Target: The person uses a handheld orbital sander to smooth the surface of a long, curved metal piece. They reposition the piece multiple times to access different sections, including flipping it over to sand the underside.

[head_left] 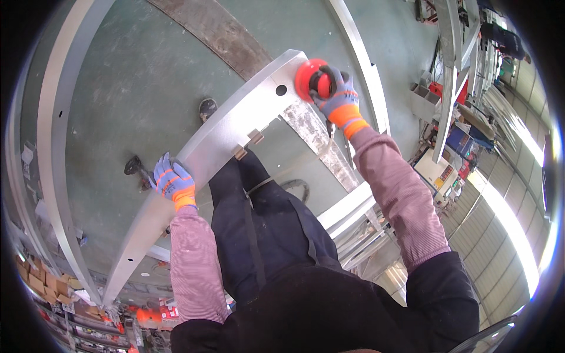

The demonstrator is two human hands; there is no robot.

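Observation:
A long silver metal beam slants across in front of me, with a round hole near its upper end and small brackets on its near edge. My right hand, in a grey and orange work glove, is closed round a red disc sander. The sander's round pad lies against the beam's upper right end. From it, a thin pale hose trails back toward my legs. My left hand, gloved alike, rests on the beam lower down, its fingers extended across the far edge.
More curved metal beams stand at the left, and another passes beyond the sander. A worn flat plank lies on the green floor. A dark tool is beside my left hand. Cardboard boxes sit lower left; machinery stands right.

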